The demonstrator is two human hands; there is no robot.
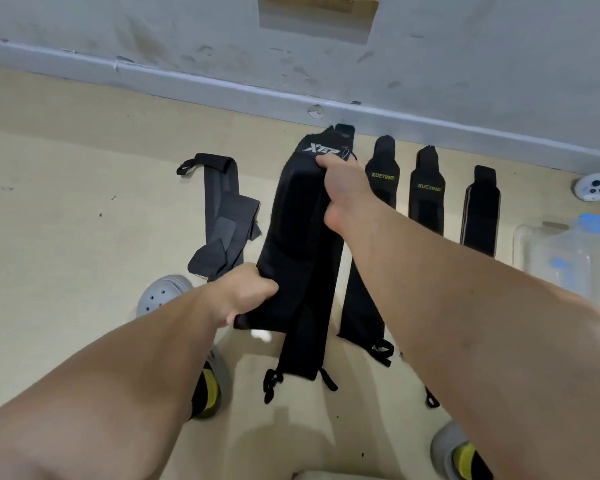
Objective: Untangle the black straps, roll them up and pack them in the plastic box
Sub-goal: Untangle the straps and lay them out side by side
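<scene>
On the beige floor [66, 202] by the wall, my left hand [246, 292] and right hand [347, 188] grip a black strap [298, 237].

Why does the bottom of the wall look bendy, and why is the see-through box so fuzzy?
Head view: the wide-angle lens bends the wall's base strip; head view, right edge: the plastic box looks soft and smeared, while the white lettering on the held strap by the right hand stays readable; head view, bottom: soft shadows lie on the floor.
</scene>
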